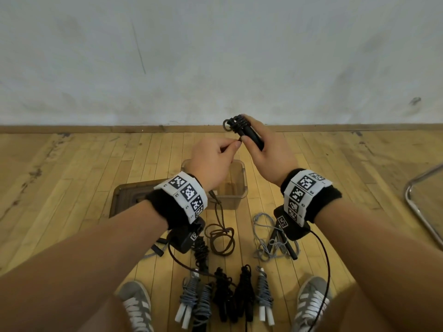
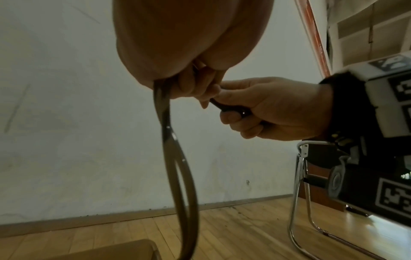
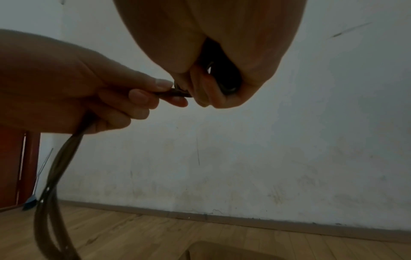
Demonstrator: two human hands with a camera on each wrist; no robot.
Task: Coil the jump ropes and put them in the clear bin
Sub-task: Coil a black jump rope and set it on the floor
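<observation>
Jump rope handles point(image 1: 249, 135), black and paired, sit gripped in the right hand point(image 1: 268, 152) above the clear bin point(image 1: 236, 188), apparently as a core for winding. The left hand point(image 1: 213, 159) pinches the brown cord point(image 1: 221, 233) beside them, feeding slack that trails to the wooden floor point(image 1: 96, 168). Wound bundles point(image 1: 225, 293) lie between the person's shoes, not yet binned.

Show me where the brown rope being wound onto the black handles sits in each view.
Head: brown rope hangs from the left hand, centre, down to the floor.
Left wrist: double strand hanging centre.
Right wrist: strands at lower left.
Shared landmark: the baseboard under the white wall.
</observation>
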